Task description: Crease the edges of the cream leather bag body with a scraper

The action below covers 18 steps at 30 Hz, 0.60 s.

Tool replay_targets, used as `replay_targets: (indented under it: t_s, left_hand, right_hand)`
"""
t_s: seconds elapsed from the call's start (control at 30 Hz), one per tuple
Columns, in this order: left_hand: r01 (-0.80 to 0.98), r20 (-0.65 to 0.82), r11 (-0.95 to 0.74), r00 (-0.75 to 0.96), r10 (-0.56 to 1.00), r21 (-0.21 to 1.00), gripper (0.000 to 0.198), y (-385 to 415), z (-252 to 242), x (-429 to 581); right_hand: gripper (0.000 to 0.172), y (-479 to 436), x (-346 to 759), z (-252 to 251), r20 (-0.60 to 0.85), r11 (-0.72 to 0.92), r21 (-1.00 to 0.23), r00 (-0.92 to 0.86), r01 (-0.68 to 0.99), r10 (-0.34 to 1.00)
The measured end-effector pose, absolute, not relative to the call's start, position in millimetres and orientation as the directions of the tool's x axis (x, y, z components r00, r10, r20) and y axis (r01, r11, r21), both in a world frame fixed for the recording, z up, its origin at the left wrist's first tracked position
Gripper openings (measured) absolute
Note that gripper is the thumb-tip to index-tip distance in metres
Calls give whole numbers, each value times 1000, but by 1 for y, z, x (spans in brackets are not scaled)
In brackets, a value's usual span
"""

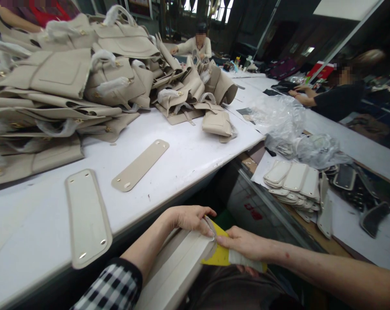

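Low in front of me, a long white block slants up from the bottom edge. My left hand is closed over its far end, thumb pressed near a thin pale edge there. Against that same end sits a flat yellow piece with a whitish band, and my right hand grips it, fingers wrapped underneath. What the yellow piece is, I cannot make out. On the white table lie two rounded strap-like panels: a white-faced panel with metal studs, and a beige panel behind it.
Beige bags with wrapped handles are heaped across the white table. To the right, a stack of white panels sits beside dark pieces and clear plastic bags. Other people work at the back, the right and the upper left.
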<state>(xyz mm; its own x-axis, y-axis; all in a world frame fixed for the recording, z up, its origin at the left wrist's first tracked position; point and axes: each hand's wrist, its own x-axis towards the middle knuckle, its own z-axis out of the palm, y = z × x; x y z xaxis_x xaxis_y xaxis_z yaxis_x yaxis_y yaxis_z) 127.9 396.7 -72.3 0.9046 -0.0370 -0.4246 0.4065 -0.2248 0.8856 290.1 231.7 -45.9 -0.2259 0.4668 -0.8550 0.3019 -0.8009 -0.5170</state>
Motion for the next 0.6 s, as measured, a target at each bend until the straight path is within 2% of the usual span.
replay_targets:
  t_s: [0.13, 0.3, 0.5, 0.6]
  left_hand:
    - [398, -412, -185, 910, -45, 899, 92, 395, -74, 128]
    - [424, -428, -68, 902, -60, 903, 99, 393, -74, 127]
    - [457, -456, 24, 889, -51, 889, 108, 390, -68, 126]
    - [458, -458, 24, 889, -15, 888, 108, 389, -70, 124]
  right_hand:
    - [52, 228, 278, -48, -885, -850, -465, -163, 246, 437]
    - [56, 219, 270, -61, -897, -882, -440, -143, 172, 419]
    - [51, 221, 273, -65, -906, -885, -419, -150, 201, 395]
    - [54, 225, 275, -60, -904, -873, -425, -163, 239, 395]
